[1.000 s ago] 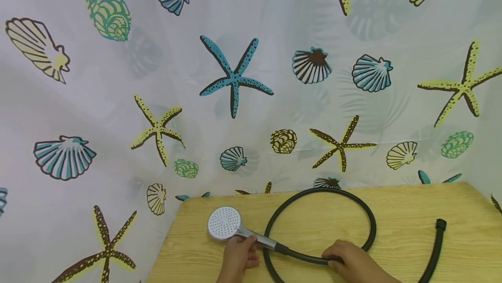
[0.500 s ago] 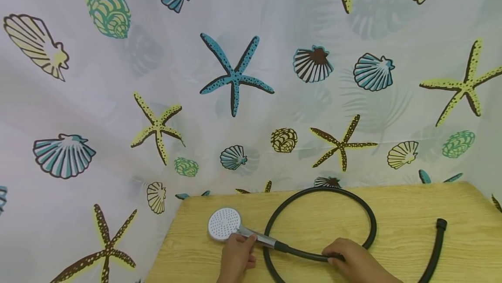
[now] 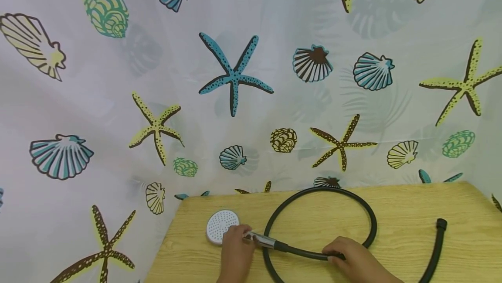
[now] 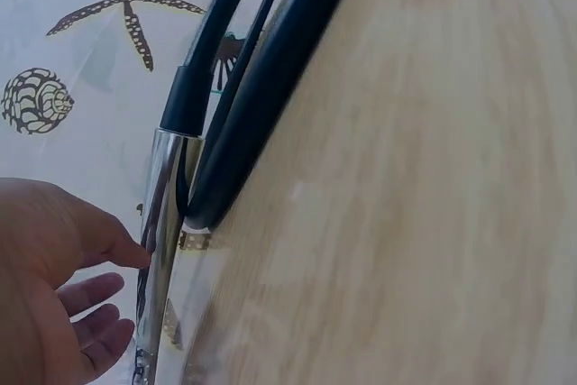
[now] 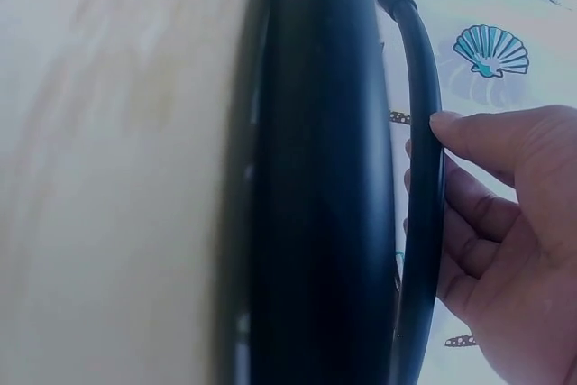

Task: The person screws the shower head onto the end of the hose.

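A hand shower head (image 3: 222, 226) with a round white nozzle face and a chrome handle (image 4: 160, 214) lies at the left of the wooden table in the head view. My left hand (image 3: 237, 248) holds it at the neck, below the face; in the left wrist view the thumb tip meets the chrome and several fingers curl beside it. A black hose (image 3: 307, 253) runs from the handle's end. My right hand (image 3: 351, 257) pinches that hose a short way from the handle, thumb on one side and fingers on the other in the right wrist view.
The hose makes a wide loop (image 3: 374, 226) on the wooden table (image 3: 408, 204). Its free end with a black connector (image 3: 441, 223) lies at the right. A white curtain (image 3: 274, 100) printed with shells and starfish hangs behind the table and along its left side.
My left hand has rolled over the neck, its back now more upward, and the shower head has shifted slightly, its handle showing brighter chrome. My right hand stays on the hose.
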A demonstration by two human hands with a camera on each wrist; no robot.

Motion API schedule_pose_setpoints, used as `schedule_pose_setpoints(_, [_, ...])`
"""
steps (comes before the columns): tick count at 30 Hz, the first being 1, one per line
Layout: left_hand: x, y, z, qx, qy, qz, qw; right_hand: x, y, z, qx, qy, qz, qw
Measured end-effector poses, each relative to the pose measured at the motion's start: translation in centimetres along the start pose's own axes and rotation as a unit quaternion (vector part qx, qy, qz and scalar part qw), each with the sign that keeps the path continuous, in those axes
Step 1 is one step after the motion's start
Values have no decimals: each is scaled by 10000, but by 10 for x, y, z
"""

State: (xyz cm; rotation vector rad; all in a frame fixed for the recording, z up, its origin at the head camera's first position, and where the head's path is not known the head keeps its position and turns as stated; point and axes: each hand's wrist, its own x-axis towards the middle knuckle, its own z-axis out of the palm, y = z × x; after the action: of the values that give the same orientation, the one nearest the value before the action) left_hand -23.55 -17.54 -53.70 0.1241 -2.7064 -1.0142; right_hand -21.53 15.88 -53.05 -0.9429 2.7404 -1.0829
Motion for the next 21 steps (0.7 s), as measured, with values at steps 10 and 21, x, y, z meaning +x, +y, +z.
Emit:
schedule_pose_setpoints(10, [-1,-6,-2,388,-389,1086,9926,0,-2,-2,42,168,-186,9997])
schedule_pose_setpoints(21, [1,-14,2,691,-796,1736,9792,1,-5,-2,79,263,-379,9989])
